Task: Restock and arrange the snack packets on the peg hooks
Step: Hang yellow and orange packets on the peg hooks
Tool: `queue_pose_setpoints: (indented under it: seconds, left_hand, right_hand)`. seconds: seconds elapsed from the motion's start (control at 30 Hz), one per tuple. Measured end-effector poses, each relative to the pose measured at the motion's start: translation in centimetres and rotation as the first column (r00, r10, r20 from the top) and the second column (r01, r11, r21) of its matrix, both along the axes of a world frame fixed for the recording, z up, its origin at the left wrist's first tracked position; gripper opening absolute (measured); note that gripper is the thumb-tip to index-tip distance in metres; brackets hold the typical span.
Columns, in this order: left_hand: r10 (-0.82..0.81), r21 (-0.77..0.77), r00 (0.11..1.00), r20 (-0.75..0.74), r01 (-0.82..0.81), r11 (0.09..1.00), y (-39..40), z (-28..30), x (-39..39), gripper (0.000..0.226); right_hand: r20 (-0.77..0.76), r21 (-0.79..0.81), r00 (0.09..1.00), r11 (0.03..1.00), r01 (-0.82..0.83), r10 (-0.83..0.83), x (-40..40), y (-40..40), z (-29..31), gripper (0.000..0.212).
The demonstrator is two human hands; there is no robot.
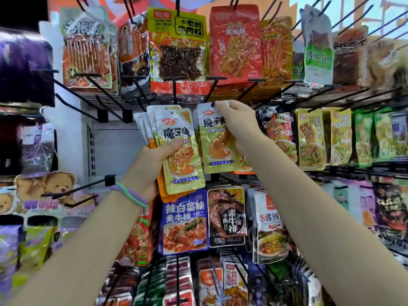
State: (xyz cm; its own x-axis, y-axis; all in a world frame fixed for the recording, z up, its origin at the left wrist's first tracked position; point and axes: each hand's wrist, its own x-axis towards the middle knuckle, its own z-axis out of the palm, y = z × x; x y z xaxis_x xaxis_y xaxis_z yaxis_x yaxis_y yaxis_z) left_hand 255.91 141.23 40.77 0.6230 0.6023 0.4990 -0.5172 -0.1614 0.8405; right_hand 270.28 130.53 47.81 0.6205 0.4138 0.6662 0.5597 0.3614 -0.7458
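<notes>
My left hand point(152, 164) grips a fanned stack of glossy yellow-green snack packets point(176, 151); my right hand point(234, 120) pinches 1 matching packet's point(217, 142) top corner at a black peg hook's tip point(212, 104).

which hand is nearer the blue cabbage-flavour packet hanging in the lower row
Left. The left hand, gripping a fan of gold packets, sits just above the blue packet; the right hand is higher, pinching a single gold packet.
</notes>
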Motion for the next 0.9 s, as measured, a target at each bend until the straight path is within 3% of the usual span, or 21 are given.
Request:
queue_pose_setpoints:
  seconds: [0.1,0.2,0.27,0.43,0.53,0.6,0.67,0.73,0.83,0.9]
  left_hand:
    - [-0.020,0.032,1.000,0.012,0.019,0.999,0.0,0.0,-0.1,0.033]
    - [-0.026,0.065,0.999,0.042,0.023,0.998,-0.1,0.0,0.0,0.043]
    - [-0.039,0.091,0.998,0.053,0.034,0.995,-0.3,0.0,0.1,0.042]
    - [-0.099,0.120,0.992,0.081,0.089,0.989,-1.4,0.1,0.8,0.039]
    - [0.008,0.080,0.998,0.063,-0.013,0.997,-1.1,0.1,1.0,0.050]
    - [0.115,0.012,0.993,0.017,-0.115,0.993,-0.6,0.1,0.5,0.044]
    - [0.024,-0.073,1.000,-0.003,-0.025,0.997,-0.3,0.2,0.0,0.036]
    - [-0.052,-0.109,0.999,0.001,0.052,0.993,-0.5,0.4,-0.4,0.044]
    - [-0.071,-0.099,0.997,0.019,0.072,0.992,-0.5,0.4,-0.5,0.042]
    - [-0.076,-0.072,0.997,0.027,0.078,0.994,-0.7,0.4,-0.5,0.041]
  right_hand:
    - [0.104,-0.007,0.990,0.995,0.100,-0.099,0.6,0.3,-0.5,0.022]
    - [0.248,0.208,0.928,0.951,0.229,-0.277,0.5,-0.1,-1.6,0.022]
    - [0.314,0.306,0.894,0.925,0.223,-0.319,-0.2,-0.5,-2.2,0.015]
    - [0.406,-0.083,0.914,0.996,0.018,0.017,-1.7,-0.5,-2.9,0.056]
    - [0.337,-0.026,0.941,0.999,-0.020,0.028,-1.2,-0.5,-3.0,0.055]
    - [0.245,0.012,0.968,0.999,-0.048,0.044,-0.5,-0.7,-2.7,0.034]
    - [0.176,0.011,0.982,0.997,-0.075,0.072,0.0,-0.7,-2.2,0.011]
    - [0.118,0.025,0.990,0.997,-0.077,0.074,0.3,-0.1,-1.6,0.019]
    - [0.069,0.039,0.998,0.999,-0.004,0.001,0.1,0.5,-0.7,0.054]
    - [0.048,0.055,0.999,0.998,0.003,-0.006,0.2,0.8,-0.3,0.055]
